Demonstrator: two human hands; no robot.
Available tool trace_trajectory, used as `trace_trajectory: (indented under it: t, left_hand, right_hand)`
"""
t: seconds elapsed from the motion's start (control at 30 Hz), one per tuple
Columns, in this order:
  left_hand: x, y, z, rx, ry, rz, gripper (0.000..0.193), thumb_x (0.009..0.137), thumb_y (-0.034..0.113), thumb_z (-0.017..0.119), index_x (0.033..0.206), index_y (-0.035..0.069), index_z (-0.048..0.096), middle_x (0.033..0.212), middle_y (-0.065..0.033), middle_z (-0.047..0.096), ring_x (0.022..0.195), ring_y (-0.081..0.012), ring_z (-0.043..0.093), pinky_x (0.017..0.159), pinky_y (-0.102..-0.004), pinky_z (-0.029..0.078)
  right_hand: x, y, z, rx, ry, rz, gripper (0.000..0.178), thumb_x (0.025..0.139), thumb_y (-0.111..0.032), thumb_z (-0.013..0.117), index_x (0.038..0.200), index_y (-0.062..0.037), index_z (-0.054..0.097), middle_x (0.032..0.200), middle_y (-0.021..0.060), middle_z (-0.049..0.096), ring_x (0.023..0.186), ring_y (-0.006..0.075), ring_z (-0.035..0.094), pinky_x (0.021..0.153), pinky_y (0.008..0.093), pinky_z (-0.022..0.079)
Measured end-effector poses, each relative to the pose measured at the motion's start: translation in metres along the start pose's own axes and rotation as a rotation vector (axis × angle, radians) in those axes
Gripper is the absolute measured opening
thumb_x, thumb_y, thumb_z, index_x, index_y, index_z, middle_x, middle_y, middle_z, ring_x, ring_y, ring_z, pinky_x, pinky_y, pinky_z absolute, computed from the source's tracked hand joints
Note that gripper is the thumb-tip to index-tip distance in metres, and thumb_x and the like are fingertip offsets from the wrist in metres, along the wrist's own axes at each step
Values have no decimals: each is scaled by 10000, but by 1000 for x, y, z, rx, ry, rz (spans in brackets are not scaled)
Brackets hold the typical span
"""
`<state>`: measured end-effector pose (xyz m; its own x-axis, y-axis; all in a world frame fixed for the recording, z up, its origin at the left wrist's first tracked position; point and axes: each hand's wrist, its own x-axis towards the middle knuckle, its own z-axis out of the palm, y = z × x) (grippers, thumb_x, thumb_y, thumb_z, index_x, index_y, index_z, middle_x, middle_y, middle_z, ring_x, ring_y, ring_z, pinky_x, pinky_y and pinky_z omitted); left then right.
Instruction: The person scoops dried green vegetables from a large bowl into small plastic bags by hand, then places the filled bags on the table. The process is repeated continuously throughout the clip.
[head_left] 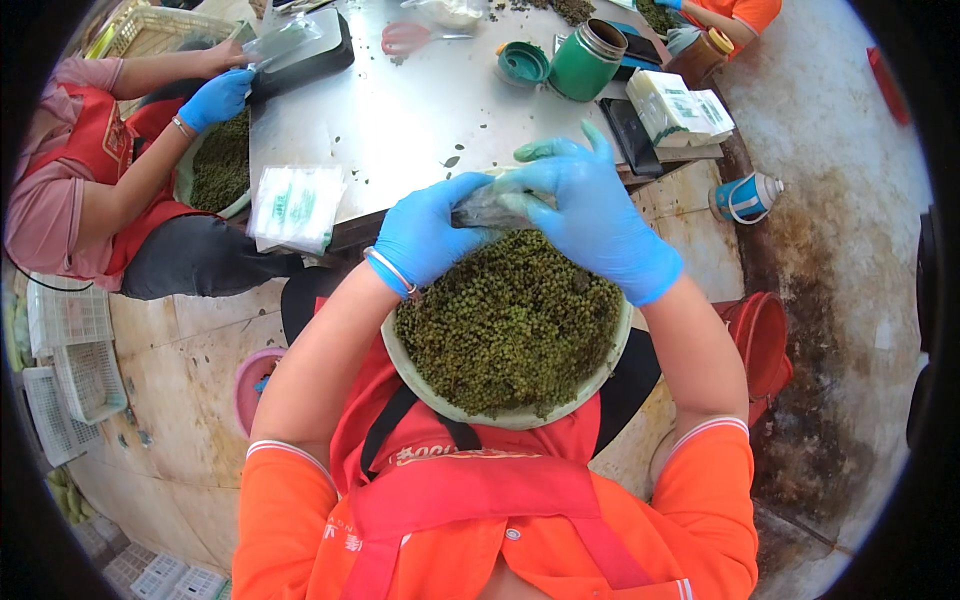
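A pale round basin [603, 388] sits on my lap, heaped with small green berries [505, 325] that look like green peppercorns. Above its far rim, my left hand [425, 230], in a blue glove, grips a clear plastic bag [480, 210] between thumb and fingers. My right hand [595, 215], gloved too and stained green at the fingertips, pinches the other end of that bag while some of its fingers stick out. What the bag contains is hard to make out.
Ahead is a metal table [400, 120] bearing a green jar [588, 62], its lid [522, 63], red scissors [410, 38] and stacked bags [296, 208]. A co-worker [100, 170] sits at left. A blue flask [746, 198] and red bucket [757, 345] stand right.
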<state>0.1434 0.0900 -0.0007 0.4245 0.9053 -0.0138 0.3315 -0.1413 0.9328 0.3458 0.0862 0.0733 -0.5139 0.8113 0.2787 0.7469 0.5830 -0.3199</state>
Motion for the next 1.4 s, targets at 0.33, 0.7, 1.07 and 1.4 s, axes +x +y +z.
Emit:
trace_trajectory:
  t: [0.33,0.7,1.07,1.4]
  left_hand:
    - [-5,3,10,-60,129,104,541,788,30,764,1297,47,583,1131,-88,692,1009,-130,642,895,-299,522]
    - [-10,6,-1,-47,148,106,642,750,134,819,1343,100,576,1256,-155,635,1111,-236,642,943,-336,506]
    - [44,-69,-73,-385,541,185,126,871,124,730,993,91,729,877,5,696,721,-66,580,642,-224,484]
    - [49,-205,-147,-102,1013,-262,345,811,178,781,1068,30,604,875,-128,652,765,-257,640,721,-374,536]
  right_hand:
    - [-6,-4,8,-46,-103,-62,280,804,-250,738,1070,-169,697,1066,45,681,1217,278,529,1099,620,216]
    - [4,1,26,-100,-55,-53,231,790,-98,693,1001,-190,701,919,18,655,1035,230,594,1115,587,232]
    - [38,14,21,-143,187,-155,250,803,-185,737,1048,-165,694,1006,41,668,1104,251,578,1088,478,285]
    - [-6,77,106,52,-606,156,428,861,-244,632,1271,-123,611,1152,184,613,1060,366,610,936,462,493]
